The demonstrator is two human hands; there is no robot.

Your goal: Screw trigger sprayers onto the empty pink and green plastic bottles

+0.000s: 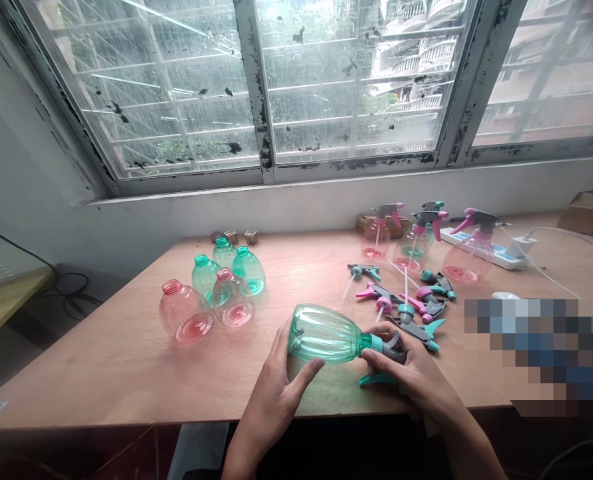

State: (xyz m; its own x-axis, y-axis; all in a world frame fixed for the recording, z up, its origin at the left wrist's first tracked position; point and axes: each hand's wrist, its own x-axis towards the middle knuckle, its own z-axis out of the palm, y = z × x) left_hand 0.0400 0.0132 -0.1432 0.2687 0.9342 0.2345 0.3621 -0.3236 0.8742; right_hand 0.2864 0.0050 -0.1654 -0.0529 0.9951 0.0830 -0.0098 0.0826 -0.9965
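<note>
A clear green spray bottle lies on its side in the air just above the table's front, its neck pointing right. My left hand is wrapped round its base end. At the neck, my right hand grips the grey and teal spray head, its fingers on the collar; the teal trigger hangs below. How far the head is screwed on I cannot tell. Just beyond my right hand lie several loose spray heads, grey with pink or teal parts and white tubes.
Open pink bottles and green bottles stand at the left. Bottles with spray heads stand at the back right, near a white power strip and its cable. A cardboard box sits far right. The wooden table ends close before me.
</note>
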